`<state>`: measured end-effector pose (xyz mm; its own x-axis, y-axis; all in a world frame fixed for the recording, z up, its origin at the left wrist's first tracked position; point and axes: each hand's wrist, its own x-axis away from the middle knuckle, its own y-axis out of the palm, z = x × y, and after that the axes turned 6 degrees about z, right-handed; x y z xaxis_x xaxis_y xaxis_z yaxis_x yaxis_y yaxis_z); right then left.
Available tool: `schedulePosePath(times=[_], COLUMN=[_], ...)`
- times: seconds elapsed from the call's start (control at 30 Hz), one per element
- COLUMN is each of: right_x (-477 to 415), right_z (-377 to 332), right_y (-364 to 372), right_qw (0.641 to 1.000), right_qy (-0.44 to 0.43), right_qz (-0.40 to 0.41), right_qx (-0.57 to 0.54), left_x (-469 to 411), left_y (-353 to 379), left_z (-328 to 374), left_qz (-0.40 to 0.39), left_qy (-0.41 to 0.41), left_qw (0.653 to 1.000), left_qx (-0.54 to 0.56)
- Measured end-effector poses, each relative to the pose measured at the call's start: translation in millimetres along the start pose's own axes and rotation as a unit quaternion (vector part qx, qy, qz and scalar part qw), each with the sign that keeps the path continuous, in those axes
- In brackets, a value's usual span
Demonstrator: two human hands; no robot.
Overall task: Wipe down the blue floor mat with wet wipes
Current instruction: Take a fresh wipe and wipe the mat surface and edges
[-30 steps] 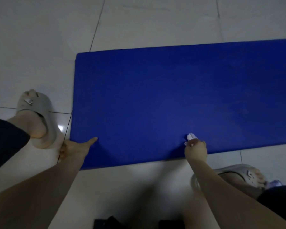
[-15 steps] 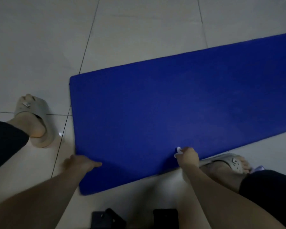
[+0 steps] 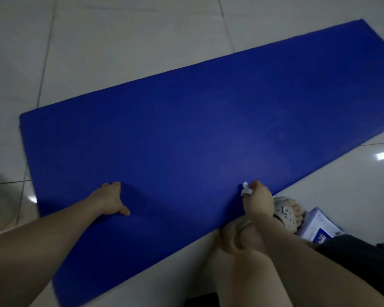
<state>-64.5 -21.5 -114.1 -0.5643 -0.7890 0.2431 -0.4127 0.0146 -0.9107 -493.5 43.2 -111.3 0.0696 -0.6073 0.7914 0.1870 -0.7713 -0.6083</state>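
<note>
Pale glossy floor tiles (image 3: 120, 41) carry the thin blue floor mat (image 3: 186, 129), probably light, floppy and slide-prone, so the left hand (image 3: 111, 201) pins it flat-fingered; the right hand (image 3: 258, 201) pinches a crumpled white wet wipe (image 3: 246, 189), mat spreading beyond that grip.

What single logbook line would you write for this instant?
left hand: resting on blue mat | right hand: gripping wet wipe at mat's near edge | white packet: on floor beside right foot

I see matt, smooth blue mat (image 3: 208, 134); glossy tiled floor (image 3: 120, 41) mirroring light; crumpled white wipe (image 3: 246, 189).
</note>
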Motion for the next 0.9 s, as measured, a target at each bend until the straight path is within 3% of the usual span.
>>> schedulePosePath(times=[0.23,0.4,0.57,0.63,0.73,0.9], right_x=[10.9,78.4,162.0,174.9,144.4,33.7], right_z=[-10.9,-50.3,-97.4,-103.7,-90.7,-36.7], right_y=[15.3,42.6,66.0,71.3,72.4,36.9], right_qw=[0.998,0.99,0.929,0.906,0.932,0.994], right_qy=[0.017,-0.067,-0.196,-0.248,-0.256,-0.093], right_qz=[-0.047,-0.124,-0.315,-0.342,-0.254,-0.05], right_qx=[-0.022,0.008,-0.004,0.019,0.031,0.018], left_x=[-10.7,-10.7,-7.0,-5.5,-3.8,-1.6], left_y=[3.3,-1.8,-3.8,-2.9,-3.5,-2.2], left_z=[2.8,6.8,9.4,10.5,11.7,10.7], left_qz=[-0.007,-0.005,-0.001,-0.004,0.0,0.004], left_qy=[-0.006,-0.005,-0.002,-0.002,0.0,0.006], left_qw=[0.999,0.999,0.999,0.999,0.999,0.999], left_qx=[-0.032,-0.035,-0.035,-0.033,-0.035,-0.046])
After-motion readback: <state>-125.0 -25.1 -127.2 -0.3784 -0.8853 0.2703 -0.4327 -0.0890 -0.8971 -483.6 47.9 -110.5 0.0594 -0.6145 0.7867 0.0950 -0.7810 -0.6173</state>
